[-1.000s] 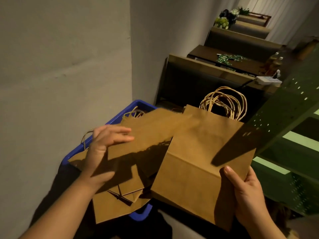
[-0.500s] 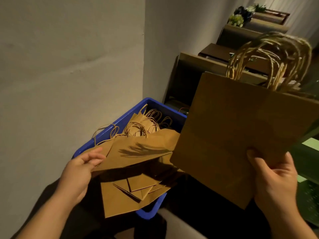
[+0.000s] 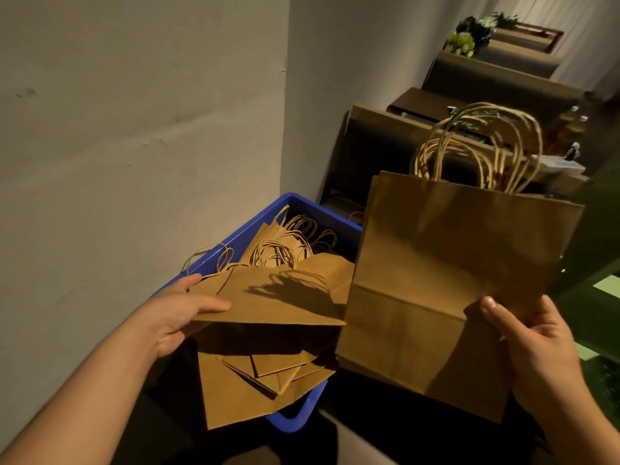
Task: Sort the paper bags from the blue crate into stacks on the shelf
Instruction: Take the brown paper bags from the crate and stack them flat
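Note:
A blue crate [image 3: 255, 229] stands against the wall, full of flat brown paper bags with twine handles. My left hand [image 3: 174, 313] grips the near edge of the top bag [image 3: 278, 297] in the crate, thumb on top, and the bag is lifted slightly. My right hand [image 3: 536, 344] holds a bundle of brown paper bags [image 3: 436, 263] upright by its lower right corner, to the right of the crate, with its handles [image 3: 479, 146] pointing up. A green perforated shelf [image 3: 604, 297] shows at the right edge, mostly hidden by the bundle.
A plain wall runs along the left, close behind the crate. Dark benches [image 3: 379, 156] and tables recede at the back right, with bottles [image 3: 570, 125] and flowers [image 3: 466, 38] on them. The floor under the crate is dark.
My right hand has lowered the bundle and turned it more upright. My left hand has moved from just above the crate onto the top bag and closed on its edge.

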`<state>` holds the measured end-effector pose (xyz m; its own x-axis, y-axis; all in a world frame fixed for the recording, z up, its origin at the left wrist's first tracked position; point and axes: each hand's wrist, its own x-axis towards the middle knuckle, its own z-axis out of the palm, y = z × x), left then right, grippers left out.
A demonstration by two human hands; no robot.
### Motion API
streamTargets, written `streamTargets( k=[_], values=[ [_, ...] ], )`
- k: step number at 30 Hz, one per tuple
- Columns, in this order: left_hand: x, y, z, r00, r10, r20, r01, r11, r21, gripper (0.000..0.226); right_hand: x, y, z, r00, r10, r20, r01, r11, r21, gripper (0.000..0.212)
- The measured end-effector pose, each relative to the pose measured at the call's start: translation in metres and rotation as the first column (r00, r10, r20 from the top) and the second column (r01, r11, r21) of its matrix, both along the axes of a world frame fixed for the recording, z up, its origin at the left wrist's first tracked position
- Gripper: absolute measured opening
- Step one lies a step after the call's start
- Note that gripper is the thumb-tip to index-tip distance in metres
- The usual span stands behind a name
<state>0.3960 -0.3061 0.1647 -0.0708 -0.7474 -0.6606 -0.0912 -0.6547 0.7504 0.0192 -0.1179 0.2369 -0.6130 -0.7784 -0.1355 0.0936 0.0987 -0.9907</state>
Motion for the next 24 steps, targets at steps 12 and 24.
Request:
streamTargets(
  k=[12, 24],
  values=[
    [-0.007, -0.019, -0.008, 0.998, -0.055, -0.024, 0.059, 0.981, 0.185, 0.061, 0.0, 0.013, -0.011, 0.997, 0.075, 0.034, -0.078, 0.989, 0.125, 0.056],
    [0.005, 0.003, 0.012, 0.942, -0.324, -0.088, 0.324, 0.946, -0.014, 0.061, 0.012, 0.014, -0.017, 0.966, 0.111, 0.233, -0.156, 0.971, 0.184, 0.065]
  ],
)
